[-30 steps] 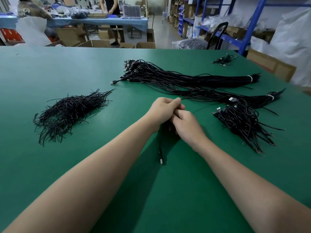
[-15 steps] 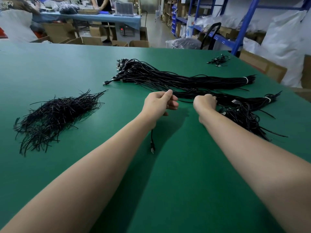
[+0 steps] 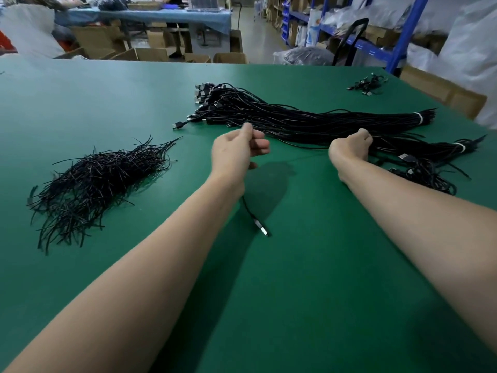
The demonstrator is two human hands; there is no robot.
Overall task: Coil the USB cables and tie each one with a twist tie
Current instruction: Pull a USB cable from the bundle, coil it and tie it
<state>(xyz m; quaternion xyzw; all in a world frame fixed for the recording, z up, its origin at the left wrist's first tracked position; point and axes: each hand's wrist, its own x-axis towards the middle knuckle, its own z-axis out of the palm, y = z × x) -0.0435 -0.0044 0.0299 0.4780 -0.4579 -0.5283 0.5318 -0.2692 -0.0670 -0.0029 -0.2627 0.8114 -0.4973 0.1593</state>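
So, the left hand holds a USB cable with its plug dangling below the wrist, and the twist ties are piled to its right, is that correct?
Not quite: the head view shows the twist ties piled to the left of the left hand, not its right. The hand does hold the USB cable, plug dangling below the wrist.

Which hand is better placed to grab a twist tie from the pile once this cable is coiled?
Probably left. The left hand is nearer the twist tie pile; the right hand is across by the cable bundles.
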